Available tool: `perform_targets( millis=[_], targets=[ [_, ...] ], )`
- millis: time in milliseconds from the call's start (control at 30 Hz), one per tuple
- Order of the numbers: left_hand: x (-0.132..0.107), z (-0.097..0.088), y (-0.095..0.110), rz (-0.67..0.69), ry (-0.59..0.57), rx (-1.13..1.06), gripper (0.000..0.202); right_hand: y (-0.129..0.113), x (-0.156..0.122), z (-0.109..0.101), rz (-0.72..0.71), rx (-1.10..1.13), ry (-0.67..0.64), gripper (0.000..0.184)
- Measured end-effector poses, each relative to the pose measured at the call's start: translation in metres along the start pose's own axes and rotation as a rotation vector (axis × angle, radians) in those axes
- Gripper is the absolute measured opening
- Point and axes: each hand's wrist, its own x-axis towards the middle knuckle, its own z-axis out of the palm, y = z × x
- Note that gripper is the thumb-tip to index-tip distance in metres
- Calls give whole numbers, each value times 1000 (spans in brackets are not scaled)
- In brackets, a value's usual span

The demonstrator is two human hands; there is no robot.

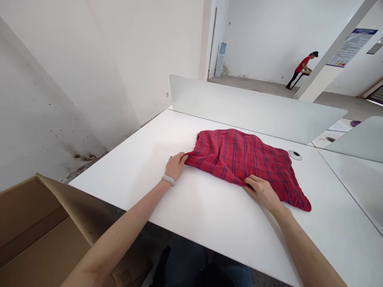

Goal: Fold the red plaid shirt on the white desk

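Rumpled red plaid cloth [239,163] between 2 hands [175,166] [261,193]

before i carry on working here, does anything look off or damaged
The white wall left of the white table stands out: dark brown stains and speckles mark it just above the table edge, like damp or scorch marks. The red plaid cloth between the left hand and right hand is merely rumpled.
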Motion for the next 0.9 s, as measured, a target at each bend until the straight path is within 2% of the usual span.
perform_targets(
  millis=[200, 367, 567, 733, 900],
  targets=[
    [-5, 0, -6, 33, 0, -128, 29, 0, -4, -1, 15, -18, 39, 22],
    [-11, -4, -8, 35, -9, 72, 38, 1, -6, -1, 18, -85, 56, 23],
    [-10, -1, -8, 98, -82, 211, 27, 2, -6, -5, 21, -46, 5, 23],
    [-2, -10, -9, 69, -36, 135, 27, 4, -6, -11, 34, 43, -49, 24],
    [-1, -20, -12, 53, -151, 66, 30, 6, -9, -12, 42, -4, -53, 19]
  ],
)
